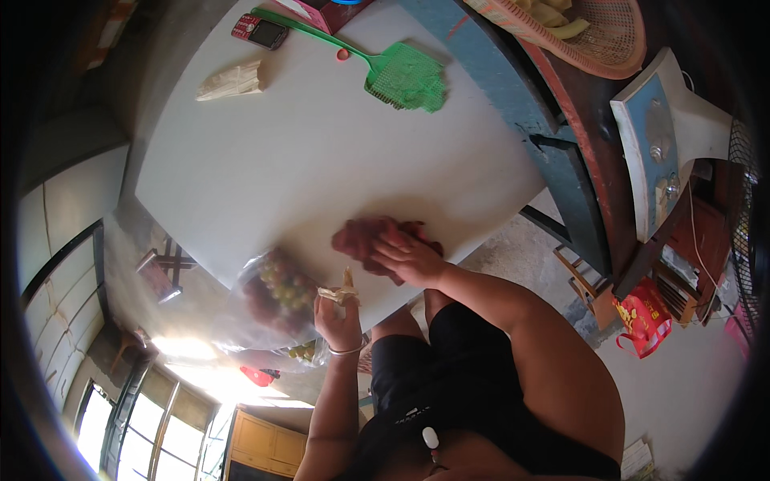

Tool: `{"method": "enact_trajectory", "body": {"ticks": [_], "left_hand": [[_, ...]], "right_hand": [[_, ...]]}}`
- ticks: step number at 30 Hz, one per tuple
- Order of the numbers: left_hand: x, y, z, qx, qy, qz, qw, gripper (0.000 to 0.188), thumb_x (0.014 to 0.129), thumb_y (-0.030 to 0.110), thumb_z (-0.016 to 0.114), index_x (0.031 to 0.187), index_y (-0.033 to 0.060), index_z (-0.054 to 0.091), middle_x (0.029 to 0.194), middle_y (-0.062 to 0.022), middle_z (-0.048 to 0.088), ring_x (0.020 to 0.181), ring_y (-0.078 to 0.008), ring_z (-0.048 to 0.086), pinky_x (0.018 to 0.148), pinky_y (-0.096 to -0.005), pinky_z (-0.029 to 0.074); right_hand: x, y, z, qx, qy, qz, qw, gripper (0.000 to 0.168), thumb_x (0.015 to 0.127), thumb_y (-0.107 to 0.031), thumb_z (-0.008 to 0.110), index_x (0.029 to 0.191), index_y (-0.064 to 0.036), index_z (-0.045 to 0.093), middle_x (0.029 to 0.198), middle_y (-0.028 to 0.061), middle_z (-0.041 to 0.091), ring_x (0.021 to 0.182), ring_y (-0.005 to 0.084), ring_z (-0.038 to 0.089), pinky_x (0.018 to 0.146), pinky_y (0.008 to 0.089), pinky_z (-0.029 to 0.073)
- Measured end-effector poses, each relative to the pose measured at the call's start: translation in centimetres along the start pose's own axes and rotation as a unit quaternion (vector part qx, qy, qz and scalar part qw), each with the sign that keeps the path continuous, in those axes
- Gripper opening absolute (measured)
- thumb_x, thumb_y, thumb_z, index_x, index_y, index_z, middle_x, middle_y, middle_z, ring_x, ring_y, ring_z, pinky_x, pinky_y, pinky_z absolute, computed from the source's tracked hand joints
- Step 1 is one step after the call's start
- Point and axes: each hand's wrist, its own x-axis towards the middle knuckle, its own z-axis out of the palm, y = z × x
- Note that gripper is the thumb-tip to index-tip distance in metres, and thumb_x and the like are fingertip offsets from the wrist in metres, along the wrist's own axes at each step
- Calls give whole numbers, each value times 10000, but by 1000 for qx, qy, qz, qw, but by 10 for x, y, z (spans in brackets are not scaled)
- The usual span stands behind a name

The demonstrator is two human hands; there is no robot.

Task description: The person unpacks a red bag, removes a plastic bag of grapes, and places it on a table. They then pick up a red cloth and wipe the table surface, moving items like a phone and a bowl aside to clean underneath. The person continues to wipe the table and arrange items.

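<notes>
A pale, crumpled scrap (341, 293) is pinched in the fingers of my left hand (337, 321), which is raised at the near edge of the white tabletop (289, 156). Whether it is peel, husk or paper is unclear. My right hand (412, 258) presses a bunched dark red cloth (361, 237) onto the table near the same edge. The cloth and fingers are slightly blurred. Just left of my left hand, a clear plastic bag (255, 270) of green and reddish grapes (283, 288) rests at the table's corner.
A green fly swatter (406, 78), a mobile phone (260, 31), a small red ring (343, 55) and a pale folded packet (231, 81) lie toward the far side. A pink woven basket (613, 60) and a fan base (646, 144) stand at the right. A wooden stool (165, 270) is at the left.
</notes>
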Motion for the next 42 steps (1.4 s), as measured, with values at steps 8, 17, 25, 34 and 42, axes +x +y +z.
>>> {"method": "enact_trajectory", "body": {"ticks": [8,17,25,34,42], "left_hand": [[-4,0,20,-5,-75,15,997,129,691,27,622,816,21,593,781,-134,592,757,-318,585,681,-369,458],[-22,-16,4,-28,-108,25,993,118,671,-1,593,780,38,610,728,-118,567,656,-289,564,588,-346,445],[-44,-24,-47,-74,-76,-60,993,236,643,-23,529,873,18,568,766,-168,565,723,-374,558,636,-409,468],[-85,-32,-115,-92,-56,-90,990,224,670,4,626,892,5,592,795,-158,616,690,-290,608,627,-324,481],[-111,-135,-178,85,274,-307,907,172,679,84,730,753,28,586,613,-95,541,546,-180,530,560,-295,454]], "right_hand": [[-14,94,-107,-105,8,190,976,613,756,-188,621,1340,-178,434,1400,81,383,1306,255,346,954,455,371],[-16,153,-123,-157,236,282,917,516,800,-176,614,1278,-53,467,1345,197,423,1192,360,449,952,444,386],[-30,65,-63,-149,272,383,870,574,881,-269,483,1357,15,338,1393,282,311,1281,450,296,1065,478,245],[131,-19,-9,-163,86,217,959,574,825,-266,583,1349,-114,405,1445,148,300,1316,374,302,976,498,353],[261,-27,6,-178,121,162,963,560,809,-270,601,1334,-185,426,1422,94,359,1298,325,346,994,524,326]]}}
